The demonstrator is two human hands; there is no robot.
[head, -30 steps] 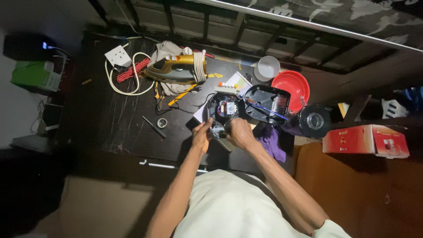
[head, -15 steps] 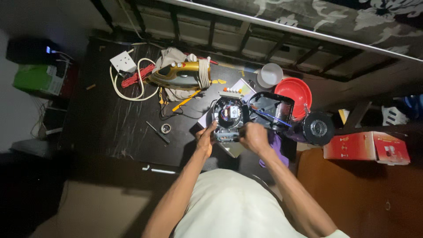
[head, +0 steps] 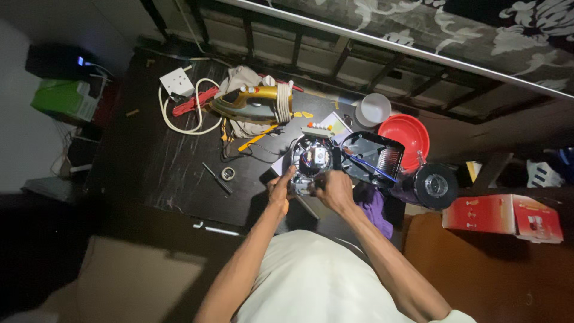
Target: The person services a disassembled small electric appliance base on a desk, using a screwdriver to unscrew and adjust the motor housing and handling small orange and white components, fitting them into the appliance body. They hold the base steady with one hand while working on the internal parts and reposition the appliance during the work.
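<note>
Below, at the near edge of the dark wooden bench (head: 149, 167), both hands close on one thing: a round, black opened appliance base with wiring and a pale block showing inside (head: 312, 160). Left hand (head: 280, 190) grips its left lower side, fingers curled against the casing. Right hand (head: 335, 190) clasps the right lower side, thumb up on the rim. Base sits tilted toward the camera, between the two hands, touching both.

Just right of it: a black rectangular housing with a coiled element and a blue rod across it (head: 373, 160). Behind that, a red plastic bowl (head: 412, 133) and a white cup (head: 372, 109). Farther right, a black round lid-like part with a clear centre (head: 435, 186). Purple cloth (head: 376, 206) lies under the right forearm.

Left half of bench: gold-and-grey flat iron with wound cord (head: 254, 101), white socket block (head: 177, 82), small tape ring (head: 227, 174).
</note>
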